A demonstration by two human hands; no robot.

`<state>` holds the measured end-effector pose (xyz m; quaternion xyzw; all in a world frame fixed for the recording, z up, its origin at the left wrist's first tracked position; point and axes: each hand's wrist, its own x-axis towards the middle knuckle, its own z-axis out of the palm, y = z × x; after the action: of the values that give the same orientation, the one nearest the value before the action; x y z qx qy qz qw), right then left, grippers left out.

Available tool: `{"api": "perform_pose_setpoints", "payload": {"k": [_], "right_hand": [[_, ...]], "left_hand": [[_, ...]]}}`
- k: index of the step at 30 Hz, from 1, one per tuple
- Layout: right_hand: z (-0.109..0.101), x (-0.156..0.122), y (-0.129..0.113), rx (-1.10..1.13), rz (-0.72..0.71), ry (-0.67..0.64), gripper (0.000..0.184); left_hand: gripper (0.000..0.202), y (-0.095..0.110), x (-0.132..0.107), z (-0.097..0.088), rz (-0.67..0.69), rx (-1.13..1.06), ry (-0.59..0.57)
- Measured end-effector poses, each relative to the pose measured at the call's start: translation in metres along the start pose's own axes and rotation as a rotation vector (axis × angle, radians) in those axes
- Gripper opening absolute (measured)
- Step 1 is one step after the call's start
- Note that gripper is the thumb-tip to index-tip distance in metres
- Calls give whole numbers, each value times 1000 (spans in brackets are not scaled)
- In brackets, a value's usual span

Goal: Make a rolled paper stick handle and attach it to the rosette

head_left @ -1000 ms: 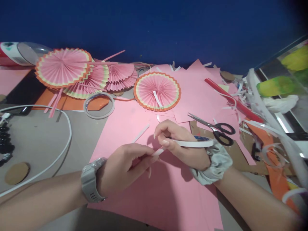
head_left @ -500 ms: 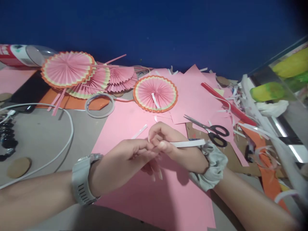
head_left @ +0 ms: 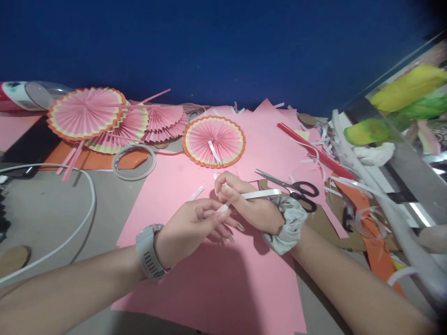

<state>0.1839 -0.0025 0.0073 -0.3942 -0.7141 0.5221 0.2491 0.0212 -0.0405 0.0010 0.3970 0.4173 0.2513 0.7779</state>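
My left hand (head_left: 199, 218), with a grey watch at the wrist, pinches a short white end between thumb and finger. Just beside it, my right hand (head_left: 244, 200) is closed on a narrow white strip (head_left: 262, 193) that sticks out to the right over the back of the hand. Whether the short end and the strip are one piece is hidden by the fingers. Both hands hover over pink paper (head_left: 209, 288). Beyond them lies a round pleated paper fan (head_left: 226, 135) with an orange and cream rim and a white strip across it.
Black-handled scissors (head_left: 289, 186) lie right of my right hand. A roll of tape (head_left: 116, 173) rests at the left, near stacked pleated fans (head_left: 87, 114). A white cable (head_left: 91, 186) curves across the left. Paper scraps and a red strip (head_left: 314, 151) clutter the right.
My hands have drawn slightly apart, and a short white end now shows at my left fingertips. The whole view has shifted a little.
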Motion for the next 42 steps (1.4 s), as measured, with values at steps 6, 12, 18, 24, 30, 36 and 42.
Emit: {"api": "perform_pose_setpoints", "payload": {"k": [6, 12, 18, 24, 30, 36, 42], "right_hand": [[-2, 1, -2, -96, 73, 12, 27], [-7, 1, -8, -145, 84, -17, 27], [-4, 2, -5, -65, 20, -18, 29], [-1, 2, 0, 12, -50, -19, 36], [-3, 1, -9, 358, 103, -116, 52], [-9, -2, -23, 595, 264, -36, 34], [-13, -2, -32, 723, 319, -31, 36]], "left_hand": [[28, -4, 0, -2, 64, 67, 17], [28, -4, 1, 4, 89, -11, 9], [25, 0, 1, 6, 94, 32, 29], [23, -6, -1, 2, 182, -5, -19], [24, -7, 2, 5, 150, -2, 36], [24, -8, 2, 6, 217, -13, 29], [16, -9, 3, 1, 418, 365, 199]]}}
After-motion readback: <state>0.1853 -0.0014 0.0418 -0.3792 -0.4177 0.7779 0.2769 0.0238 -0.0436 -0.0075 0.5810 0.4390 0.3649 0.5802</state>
